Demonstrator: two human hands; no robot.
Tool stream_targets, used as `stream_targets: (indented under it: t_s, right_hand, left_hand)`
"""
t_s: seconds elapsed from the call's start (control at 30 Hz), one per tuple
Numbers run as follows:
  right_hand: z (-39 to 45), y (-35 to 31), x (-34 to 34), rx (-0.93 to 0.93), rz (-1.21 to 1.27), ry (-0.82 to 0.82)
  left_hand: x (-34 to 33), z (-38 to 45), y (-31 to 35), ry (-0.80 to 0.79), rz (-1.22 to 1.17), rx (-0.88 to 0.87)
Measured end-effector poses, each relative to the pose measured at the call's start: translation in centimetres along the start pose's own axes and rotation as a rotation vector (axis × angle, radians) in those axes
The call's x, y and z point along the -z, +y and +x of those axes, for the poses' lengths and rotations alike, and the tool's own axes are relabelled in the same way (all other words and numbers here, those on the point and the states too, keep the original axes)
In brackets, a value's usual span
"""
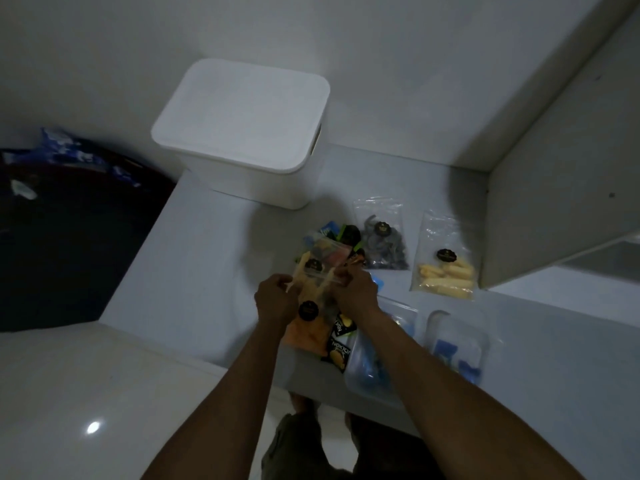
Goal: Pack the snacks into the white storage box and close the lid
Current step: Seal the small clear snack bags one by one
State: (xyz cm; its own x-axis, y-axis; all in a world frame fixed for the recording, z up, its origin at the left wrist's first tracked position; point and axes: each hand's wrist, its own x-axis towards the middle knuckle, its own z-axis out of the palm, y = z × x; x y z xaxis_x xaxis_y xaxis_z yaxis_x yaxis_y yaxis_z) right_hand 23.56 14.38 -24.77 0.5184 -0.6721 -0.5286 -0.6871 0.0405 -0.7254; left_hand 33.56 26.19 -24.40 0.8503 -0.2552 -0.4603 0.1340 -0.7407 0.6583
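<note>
The white storage box [242,133] stands at the back of the white ledge with its lid on. In front of it lies a pile of snack bags. My left hand [275,296] and my right hand [353,292] both grip a clear zip bag [320,268] of mixed snacks over the pile, one hand at each side. Under it lie an orange snack bag [306,332] and a black Nextar pack [339,348]. A bag of dark snacks [384,249] and a bag of yellow rolls [445,275] lie to the right.
Two clear bags with blue packs [457,344] lie near the ledge's front right. A white wall panel [561,188] rises on the right. A dark heap with blue packets [69,202] sits left of the ledge. My feet show on the glossy floor [86,410] below.
</note>
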Motion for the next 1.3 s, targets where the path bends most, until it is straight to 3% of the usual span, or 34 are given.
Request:
stream_targets:
  t_s: [0.23, 0.47, 0.6, 0.73, 0.97, 1.3]
  right_hand:
    - [-1.8, -1.6, 0.1, 0.122, 0.034, 0.099]
    - [-5.1, -6.3, 1.4, 0.143, 0.345, 0.066]
    - [-7.3, -10.3, 3.2, 0.237, 0.356, 0.103]
    - [-10.0, -14.0, 5.7, 0.369, 0.277, 0.141]
    - [-13.3, -19.1, 9.2, 0.540, -0.092, 0.272]
    - [-15.7, -19.0, 13.4, 0.527, -0.242, 0.331]
  left_hand:
    - [1.4, 0.4, -0.4, -0.066, -0.039, -0.078]
    - [6.1, -0.5, 1.9, -0.124, -0.340, -0.281]
    - [9.7, -1.2, 5.2, -0.199, -0.498, -0.439]
    - [12.4, -2.4, 9.2, -0.260, -0.564, -0.508]
    - [13.5, -5.4, 14.1, -0.326, -0.531, -0.671]
    - [11.8, -9.3, 17.5, -0.368, -0.558, -0.736]
